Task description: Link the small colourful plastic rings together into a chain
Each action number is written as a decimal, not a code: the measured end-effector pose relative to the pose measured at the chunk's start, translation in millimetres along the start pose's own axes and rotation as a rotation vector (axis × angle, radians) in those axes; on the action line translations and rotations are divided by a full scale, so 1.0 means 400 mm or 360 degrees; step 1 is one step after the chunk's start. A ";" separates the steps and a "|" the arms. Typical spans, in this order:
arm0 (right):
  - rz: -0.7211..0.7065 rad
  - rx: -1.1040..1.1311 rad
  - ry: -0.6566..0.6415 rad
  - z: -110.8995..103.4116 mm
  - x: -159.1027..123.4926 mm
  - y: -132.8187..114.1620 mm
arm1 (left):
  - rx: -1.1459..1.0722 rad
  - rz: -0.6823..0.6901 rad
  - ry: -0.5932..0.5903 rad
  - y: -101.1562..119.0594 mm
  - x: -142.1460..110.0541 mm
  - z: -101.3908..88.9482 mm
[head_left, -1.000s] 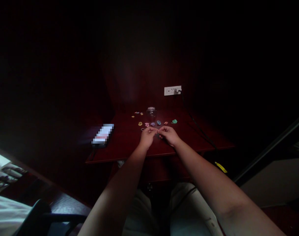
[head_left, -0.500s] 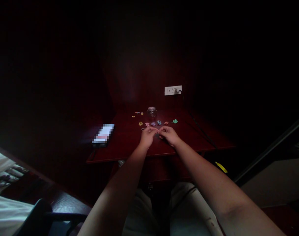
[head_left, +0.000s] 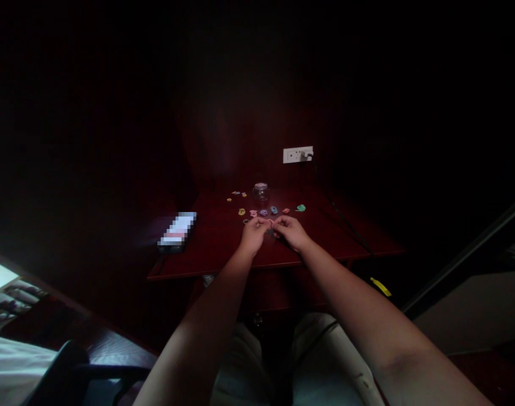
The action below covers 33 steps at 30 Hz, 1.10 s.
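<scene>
My left hand (head_left: 254,232) and my right hand (head_left: 291,231) meet over the table, fingertips pinched on a small pink hair tie (head_left: 271,221) that spans the little gap between them. Just beyond the fingers, hair ties lie sorted by colour in a row: yellow (head_left: 241,212), pink (head_left: 253,213), purple (head_left: 263,212), blue (head_left: 273,210), coral (head_left: 286,211) and green (head_left: 300,208). A single pale ring (head_left: 246,221) lies by my left hand, partly hidden. Behind the row stands a clear lidded jar (head_left: 261,195).
Several loose hair ties (head_left: 237,193) lie at the back left of the dark red table (head_left: 223,248). A phone with a blurred screen (head_left: 177,228) is at the left edge. On the back wall is a socket (head_left: 298,154), its black cable (head_left: 346,211) running down the right side.
Both hands stay nearly in place, pinched on the pink hair tie, which shows slightly more as a curve between the fingertips. The view shifts very slightly; the rows and jar have not moved.
</scene>
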State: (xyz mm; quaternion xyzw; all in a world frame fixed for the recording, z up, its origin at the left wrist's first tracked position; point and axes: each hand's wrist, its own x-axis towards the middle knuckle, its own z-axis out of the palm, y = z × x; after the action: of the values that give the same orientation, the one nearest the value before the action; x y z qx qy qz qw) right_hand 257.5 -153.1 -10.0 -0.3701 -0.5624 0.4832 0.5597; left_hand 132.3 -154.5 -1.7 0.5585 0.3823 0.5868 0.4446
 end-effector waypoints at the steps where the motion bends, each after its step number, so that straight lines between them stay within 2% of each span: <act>1: 0.0008 -0.0004 -0.0006 0.000 0.000 0.001 | 0.0002 0.0003 -0.0004 0.001 0.000 0.000; 13: 0.0008 -0.0011 0.0013 0.004 -0.001 -0.001 | 0.0077 0.0026 -0.0032 0.007 -0.008 0.004; 21: 0.0036 0.0018 0.0041 0.003 -0.002 0.001 | 0.0203 0.0050 0.0014 -0.005 -0.001 -0.003; 28: 0.0027 0.0110 0.0150 -0.001 0.011 0.010 | 0.0261 0.0024 -0.0123 -0.014 -0.002 0.000; 33: 0.0049 0.0109 0.0110 0.000 0.008 0.011 | 0.0252 0.0040 -0.0055 -0.009 0.000 -0.004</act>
State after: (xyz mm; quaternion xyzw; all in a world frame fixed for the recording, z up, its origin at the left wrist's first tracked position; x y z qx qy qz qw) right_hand 256.4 -148.8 -13.4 -0.3759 -0.5201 0.4976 0.5836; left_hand 131.0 -153.3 -5.3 0.6067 0.4127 0.5505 0.3981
